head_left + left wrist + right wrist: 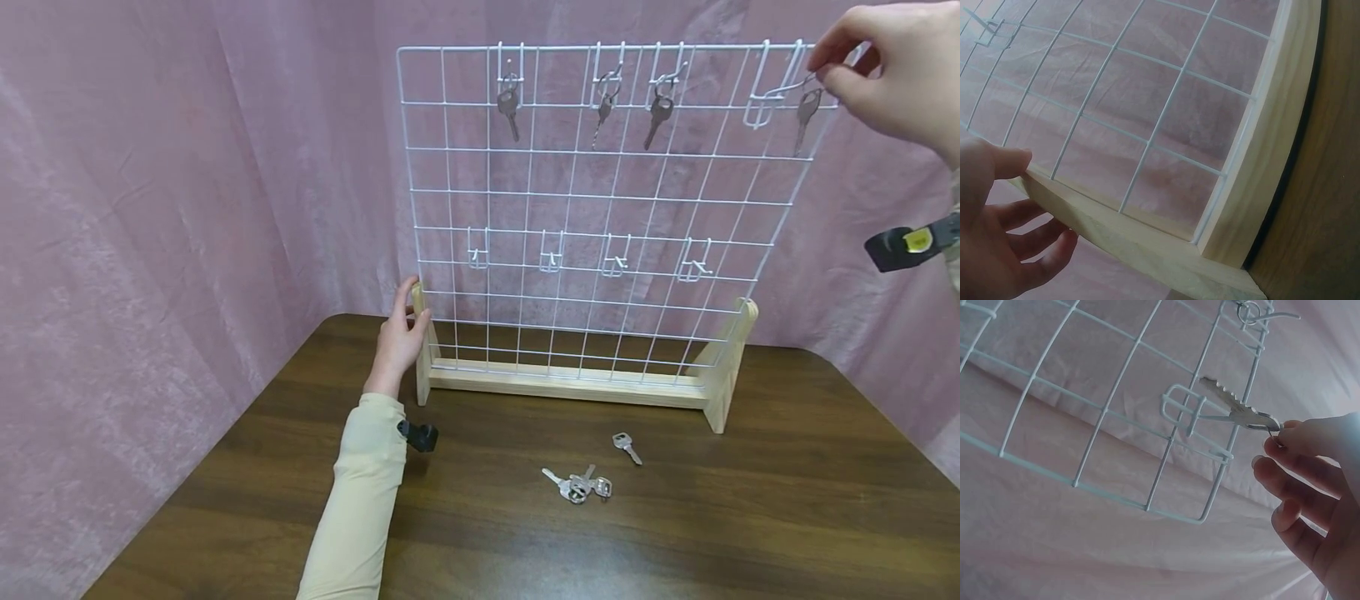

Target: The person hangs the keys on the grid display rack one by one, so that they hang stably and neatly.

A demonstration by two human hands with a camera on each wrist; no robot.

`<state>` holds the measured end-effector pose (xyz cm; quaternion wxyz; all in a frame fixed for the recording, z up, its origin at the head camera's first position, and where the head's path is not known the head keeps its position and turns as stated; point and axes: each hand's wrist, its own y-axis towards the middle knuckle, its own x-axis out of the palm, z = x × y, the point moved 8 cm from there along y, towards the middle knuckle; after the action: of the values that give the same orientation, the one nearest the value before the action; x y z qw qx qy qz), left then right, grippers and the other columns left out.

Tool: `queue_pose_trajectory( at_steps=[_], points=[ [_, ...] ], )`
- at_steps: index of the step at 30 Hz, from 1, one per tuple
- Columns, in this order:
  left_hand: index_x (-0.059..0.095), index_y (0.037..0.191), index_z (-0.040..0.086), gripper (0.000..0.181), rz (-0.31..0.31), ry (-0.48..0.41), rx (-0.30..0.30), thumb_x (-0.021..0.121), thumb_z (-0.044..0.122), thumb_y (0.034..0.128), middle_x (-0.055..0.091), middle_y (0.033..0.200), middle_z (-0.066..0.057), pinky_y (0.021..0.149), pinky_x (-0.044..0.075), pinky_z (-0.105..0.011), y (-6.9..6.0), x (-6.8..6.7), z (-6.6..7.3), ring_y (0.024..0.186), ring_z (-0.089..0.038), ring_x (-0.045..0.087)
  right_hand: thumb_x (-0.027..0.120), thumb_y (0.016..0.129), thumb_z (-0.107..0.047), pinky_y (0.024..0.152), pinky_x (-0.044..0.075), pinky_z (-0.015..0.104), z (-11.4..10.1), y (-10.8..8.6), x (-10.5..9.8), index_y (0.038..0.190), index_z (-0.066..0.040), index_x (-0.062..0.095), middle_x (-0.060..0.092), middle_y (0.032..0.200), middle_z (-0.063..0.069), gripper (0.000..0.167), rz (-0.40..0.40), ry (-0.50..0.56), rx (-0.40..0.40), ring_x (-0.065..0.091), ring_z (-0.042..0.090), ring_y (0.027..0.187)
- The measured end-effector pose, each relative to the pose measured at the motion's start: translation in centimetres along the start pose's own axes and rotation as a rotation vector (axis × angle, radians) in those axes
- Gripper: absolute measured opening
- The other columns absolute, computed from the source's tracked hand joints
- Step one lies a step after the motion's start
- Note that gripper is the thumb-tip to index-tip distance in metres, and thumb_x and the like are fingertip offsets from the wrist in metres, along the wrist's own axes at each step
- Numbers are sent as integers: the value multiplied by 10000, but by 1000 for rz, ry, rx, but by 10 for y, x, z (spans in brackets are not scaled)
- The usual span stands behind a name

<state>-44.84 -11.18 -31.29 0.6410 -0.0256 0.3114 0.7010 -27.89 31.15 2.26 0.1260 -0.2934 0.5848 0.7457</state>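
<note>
My right hand [892, 79] pinches a small ring carrying a silver key [808, 108] at the tip of the far-right upper hook [763, 100]. In the right wrist view, the key [1244, 415] overlaps the hook's prong; whether the ring is on it I cannot tell. The hook hangs on a white wire grid [555, 48] held upright by a wooden stand [562, 383]. My left hand [397, 337] grips the stand's left side piece; in the left wrist view, the thumb is in front of the wooden edge [1129, 240] and curled fingers are behind it.
Three other keys hang from upper hooks: a left key [508, 102], a middle key [604, 108] and a right key [660, 108]. Lower hooks [551, 260] bear nothing. A loose key [628, 450] and a small key pile [576, 486] lie on the brown table [480, 533]. Pink curtain [300, 167] behind.
</note>
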Motion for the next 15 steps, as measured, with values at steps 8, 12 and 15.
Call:
queue_pose_trajectory(
  at_steps=[8, 12, 15],
  points=[
    [209, 1496, 412, 568, 4, 3, 5, 480, 258, 1021, 512, 1381, -255, 887, 514, -604, 2, 1, -1, 1174, -424, 582, 509, 942, -5, 591, 176, 0, 4, 1, 1, 1066, 101, 615, 626, 983, 198, 195, -22, -5, 25, 182, -258, 665],
    [210, 1501, 400, 569, 3, 2, -2, 481, 260, 1021, 511, 1384, -245, 875, 517, -608, 2, 1, -2, 1166, -421, 585, 498, 940, -17, 587, 188, 72, 6, 1, 3, 1066, 87, 611, 592, 1036, 310, 199, -54, -45, 44, 160, -238, 652],
    [209, 1502, 396, 568, 1, 4, -3, 481, 262, 1021, 512, 1384, -240, 872, 517, -609, 3, 1, -2, 1163, -418, 586, 500, 929, -20, 595, 197, 106, 7, 1, 3, 1055, 80, 614, 600, 1034, 310, 197, -56, -56, 47, 155, -238, 638]
  ],
)
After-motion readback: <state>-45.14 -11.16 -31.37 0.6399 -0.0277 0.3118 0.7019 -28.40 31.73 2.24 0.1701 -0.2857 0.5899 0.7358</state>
